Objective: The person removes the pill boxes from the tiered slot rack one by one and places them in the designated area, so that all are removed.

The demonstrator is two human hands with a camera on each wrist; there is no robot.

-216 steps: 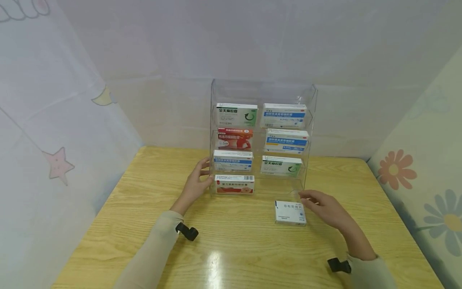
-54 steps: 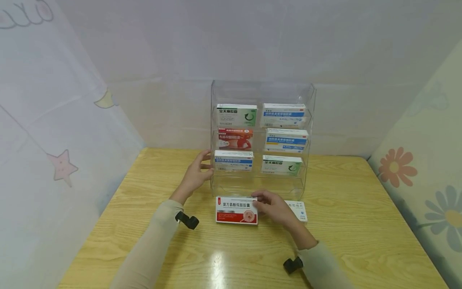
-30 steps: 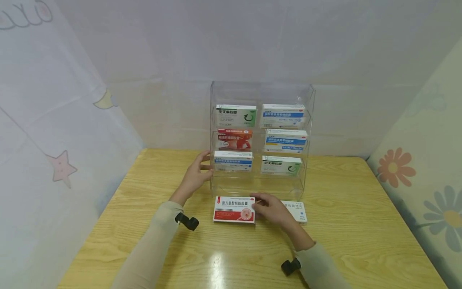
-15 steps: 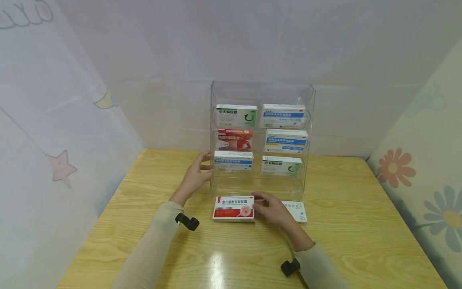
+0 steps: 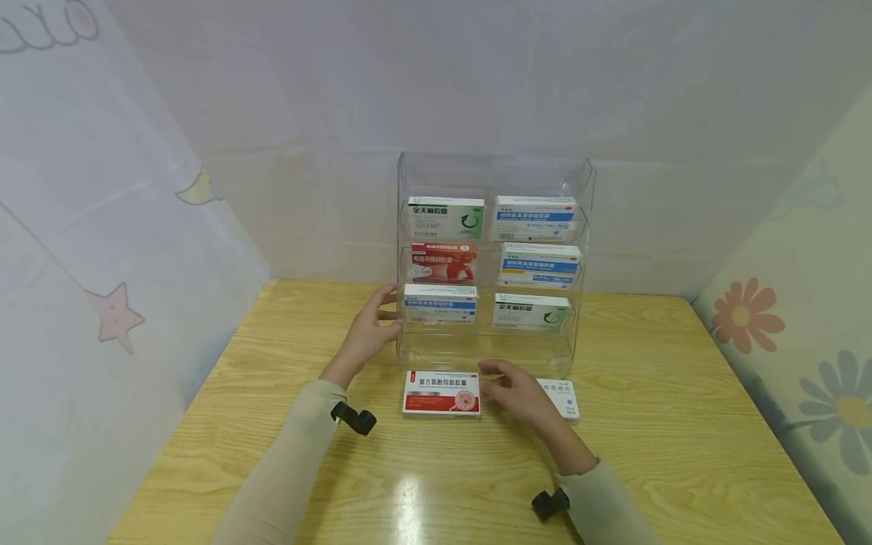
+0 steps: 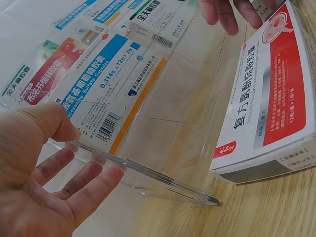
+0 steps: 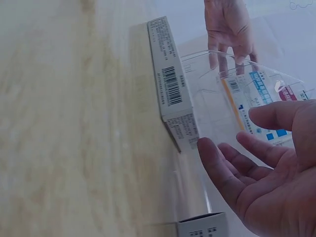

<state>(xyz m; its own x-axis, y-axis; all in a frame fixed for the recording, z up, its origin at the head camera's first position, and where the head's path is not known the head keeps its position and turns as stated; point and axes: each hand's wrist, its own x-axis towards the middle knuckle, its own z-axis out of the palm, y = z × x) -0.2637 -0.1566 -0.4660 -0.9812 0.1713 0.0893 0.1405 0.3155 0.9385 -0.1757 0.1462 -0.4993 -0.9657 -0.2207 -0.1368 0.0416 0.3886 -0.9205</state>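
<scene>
A clear acrylic display rack (image 5: 524, 350) stands upright on the table; its left side edge sits between the thumb and fingers of my left hand (image 5: 368, 333). In front of the rack lies a red-and-white medicine box (image 5: 441, 394), printed face up. My right hand (image 5: 519, 395) is at this box's right end, its fingers loosely bent and apart. The right wrist view shows a fingertip close to the corner of the medicine box (image 7: 170, 74), with nothing between thumb and fingers. A white medicine box (image 5: 564, 398) lies behind the right hand, partly hidden by it.
Medicine boxes stand in pairs on the rack's upper tiers, among them a green-and-white box (image 5: 446, 218), a red box (image 5: 444, 263) and a blue-and-white box (image 5: 540, 265). The wooden table (image 5: 681, 424) meets pale cloth walls at the back and sides.
The red-and-white box has gone from the rack's bottom tier to the table in front, moved by my right hand, whose fingers have now come off it. The left hand stays at the rack.
</scene>
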